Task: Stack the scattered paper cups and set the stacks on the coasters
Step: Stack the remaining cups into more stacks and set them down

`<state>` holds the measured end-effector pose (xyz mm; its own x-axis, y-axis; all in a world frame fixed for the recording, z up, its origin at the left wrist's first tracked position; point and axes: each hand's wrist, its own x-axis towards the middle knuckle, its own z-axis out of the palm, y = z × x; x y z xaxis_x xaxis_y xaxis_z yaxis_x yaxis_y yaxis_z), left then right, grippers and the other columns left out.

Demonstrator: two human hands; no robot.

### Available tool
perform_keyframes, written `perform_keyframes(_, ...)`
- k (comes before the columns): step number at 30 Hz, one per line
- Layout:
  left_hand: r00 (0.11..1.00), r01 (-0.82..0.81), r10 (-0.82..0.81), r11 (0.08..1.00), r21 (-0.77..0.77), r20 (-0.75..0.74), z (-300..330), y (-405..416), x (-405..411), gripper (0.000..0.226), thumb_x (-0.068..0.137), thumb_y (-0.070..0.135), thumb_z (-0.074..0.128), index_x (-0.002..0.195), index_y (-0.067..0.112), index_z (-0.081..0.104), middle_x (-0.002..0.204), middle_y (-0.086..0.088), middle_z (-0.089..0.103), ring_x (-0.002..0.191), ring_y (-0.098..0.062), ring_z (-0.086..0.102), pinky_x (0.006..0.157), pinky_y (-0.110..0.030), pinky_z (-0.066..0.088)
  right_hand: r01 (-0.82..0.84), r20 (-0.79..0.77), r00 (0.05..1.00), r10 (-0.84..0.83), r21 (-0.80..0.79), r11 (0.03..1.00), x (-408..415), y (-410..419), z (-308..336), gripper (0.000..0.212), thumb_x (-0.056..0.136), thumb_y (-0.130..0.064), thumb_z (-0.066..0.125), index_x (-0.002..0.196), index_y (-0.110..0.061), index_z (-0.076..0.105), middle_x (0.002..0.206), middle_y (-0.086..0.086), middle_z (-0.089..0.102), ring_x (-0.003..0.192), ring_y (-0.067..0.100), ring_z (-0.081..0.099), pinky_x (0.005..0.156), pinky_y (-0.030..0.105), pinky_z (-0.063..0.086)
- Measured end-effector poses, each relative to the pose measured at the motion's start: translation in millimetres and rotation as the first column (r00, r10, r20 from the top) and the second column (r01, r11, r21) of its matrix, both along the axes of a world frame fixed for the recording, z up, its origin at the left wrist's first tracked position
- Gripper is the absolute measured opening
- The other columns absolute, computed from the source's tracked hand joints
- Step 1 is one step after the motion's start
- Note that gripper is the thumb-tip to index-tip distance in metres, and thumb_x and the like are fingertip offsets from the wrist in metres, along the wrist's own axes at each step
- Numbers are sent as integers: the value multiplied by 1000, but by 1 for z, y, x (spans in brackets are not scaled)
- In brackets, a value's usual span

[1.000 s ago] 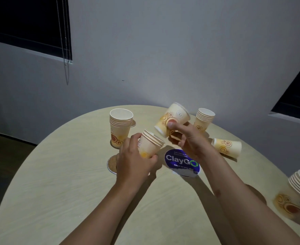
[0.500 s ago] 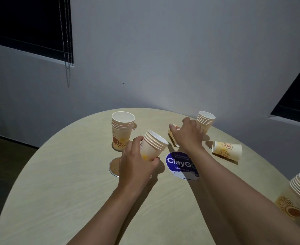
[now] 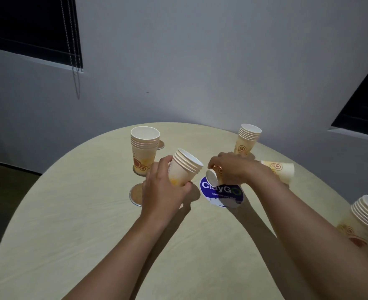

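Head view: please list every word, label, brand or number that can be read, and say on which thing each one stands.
"ClayGo": white letters on the round blue sticker on the table; the cup in the right hand covers part of the letters.
Smaller white line under it on the sticker: blurred, cannot be read.
Paper cups: only swirl patterns, no text.

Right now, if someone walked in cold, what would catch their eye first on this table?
Probably the two hands at the middle of the round table: the left hand grips a tilted stack of cups, and the right hand holds a single cup on its side, base toward that stack. Just below them lies a blue ClayGo sticker. Upright stacks stand behind, far left and far right.
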<state>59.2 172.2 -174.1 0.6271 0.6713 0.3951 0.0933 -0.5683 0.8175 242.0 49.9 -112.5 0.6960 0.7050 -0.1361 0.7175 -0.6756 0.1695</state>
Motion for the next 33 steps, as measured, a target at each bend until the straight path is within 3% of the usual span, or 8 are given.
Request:
perform_keyframes(6, 995, 95, -95, 996, -2, -8, -2, -18, 1, 76, 66, 39, 82, 130, 34, 43, 119, 6, 53, 103, -17, 55, 79, -42, 57, 83, -1, 996, -88, 352, 932, -34, -43, -4, 48, 88, -37, 53, 136, -33, 57, 148, 0, 53, 135, 25, 42, 107, 49, 33)
perform_keyframes(11, 988, 141, -139, 990, 31, -61, -2, -22, 4, 78, 64, 46, 78, 131, 36, 41, 122, 6, 53, 104, -16, 53, 81, -43, 56, 103, 9, 993, -117, 418, 903, -59, -63, -24, 43, 101, -46, 48, 135, -23, 63, 138, 3, 57, 122, 21, 49, 89, 36, 40)
perform_keyframes(15, 976, 196, -190, 979, 51, -106, -3, -27, 2, 85, 54, 62, 67, 131, 40, 39, 118, 12, 51, 104, -13, 51, 80, -39, 55, 256, -107, 963, -246, 643, 722, -63, -75, -32, 28, 95, -40, 70, 114, -21, 64, 127, -1, 59, 112, 16, 59, 75, 23, 51)
perform_keyframes(19, 971, 217, -206, 972, 88, -117, -6, -30, 3, 82, 61, 58, 75, 131, 41, 37, 121, 11, 52, 104, -11, 50, 80, -36, 53, 539, -382, 831, -405, 736, 410, -58, -83, -28, 62, 84, -28, 84, 133, -25, 46, 141, 5, 50, 117, 20, 58, 75, 27, 54)
perform_keyframes(23, 972, 219, -207, 969, 118, -108, -8, -30, 3, 79, 63, 54, 78, 130, 41, 38, 120, 9, 54, 103, -13, 51, 81, -41, 54, 812, -602, 581, -547, 471, 345, -55, -95, -16, 77, 76, -44, 87, 136, -17, 47, 124, 6, 59, 104, 20, 61, 78, 35, 54)
perform_keyframes(26, 975, 209, -196, 968, 136, -107, -9, -31, 3, 79, 63, 54, 78, 131, 40, 39, 120, 9, 54, 103, -12, 50, 83, -42, 54, 900, -901, 431, -48, 426, 92, -53, -102, -28, 66, 73, -26, 91, 127, -16, 53, 118, 9, 67, 103, 27, 72, 86, 46, 63)
perform_keyframes(30, 975, 204, -187, 966, 156, -117, -9, -32, 3, 80, 64, 54, 78, 132, 40, 37, 121, 9, 53, 105, -12, 50, 84, -43, 54, 878, -748, 463, 476, 460, -132, -57, -91, -18, 59, 74, -12, 88, 125, -15, 59, 111, 9, 77, 106, 28, 75, 79, 37, 65)
perform_keyframes(33, 975, 206, -189, 965, 163, -114, -8, -32, 2, 80, 65, 52, 80, 132, 39, 37, 118, 8, 52, 103, -12, 51, 82, -42, 55, 825, -671, 472, 572, 565, -17, -71, -68, -14, 50, 73, -16, 88, 118, -13, 65, 102, 6, 81, 98, 21, 78, 75, 31, 63)
